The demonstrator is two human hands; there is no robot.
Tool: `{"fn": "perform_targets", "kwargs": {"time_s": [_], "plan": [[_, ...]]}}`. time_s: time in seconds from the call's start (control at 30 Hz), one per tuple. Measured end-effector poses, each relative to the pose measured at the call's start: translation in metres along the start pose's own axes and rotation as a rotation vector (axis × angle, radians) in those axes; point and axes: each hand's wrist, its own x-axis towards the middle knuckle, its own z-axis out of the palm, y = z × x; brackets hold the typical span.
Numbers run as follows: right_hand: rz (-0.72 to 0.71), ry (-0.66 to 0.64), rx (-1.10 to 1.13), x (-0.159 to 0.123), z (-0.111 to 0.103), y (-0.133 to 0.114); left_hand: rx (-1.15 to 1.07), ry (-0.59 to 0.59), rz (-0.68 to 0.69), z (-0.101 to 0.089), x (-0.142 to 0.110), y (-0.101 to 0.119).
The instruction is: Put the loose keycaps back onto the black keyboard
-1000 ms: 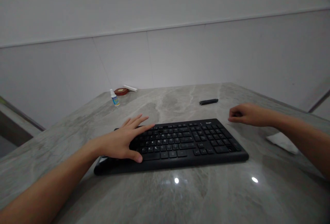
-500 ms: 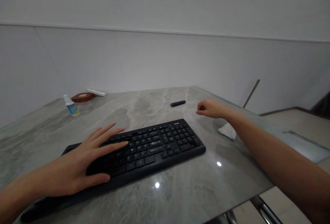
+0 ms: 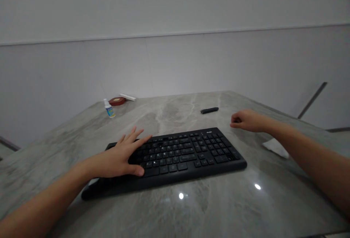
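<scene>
A black keyboard (image 3: 175, 179) lies at a slight slant on the grey marbled table. My left hand (image 3: 117, 159) rests over its left part with fingers spread; the thumb is on the front row and the fingertips reach the back edge. That hand hides the left keys. Beyond the keyboard's back right corner, my right hand (image 3: 244, 120) is curled into a loose fist near the tabletop. What its fingers hold, if anything, is hidden. Just left of it, apart from the hand, lies a dark pen-like object (image 3: 209, 110).
A crumpled white tissue (image 3: 276, 147) lies beside my right forearm. At the back left stand a small white spray bottle (image 3: 110, 109), a reddish-brown round object (image 3: 117, 101) and a white strip (image 3: 128, 97). A pale wall (image 3: 175, 62) rises behind the table (image 3: 207, 208).
The view has swung left, so everything sits further right in the picture. My left fingers have shifted toward the keyboard's back edge. The right fist stays beside the pen-like object.
</scene>
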Motion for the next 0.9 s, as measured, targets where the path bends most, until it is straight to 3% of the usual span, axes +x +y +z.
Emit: {"fn": "perform_targets", "kwargs": {"time_s": [0.23, 0.4, 0.6, 0.9], "plan": [[-0.008, -0.005, 0.021, 0.000, 0.000, -0.001, -0.062, 0.072, 0.082, -0.007, -0.003, 0.003], [-0.010, -0.007, 0.044, 0.001, 0.000, 0.002, -0.101, -0.030, 0.038, -0.004, 0.001, 0.003], [0.000, -0.004, 0.071, 0.004, 0.005, 0.003, -0.098, -0.033, 0.029, -0.001, 0.004, 0.003], [-0.022, -0.016, 0.050, 0.004, 0.006, 0.001, 0.075, 0.077, 0.089, -0.001, -0.005, 0.016]]}}
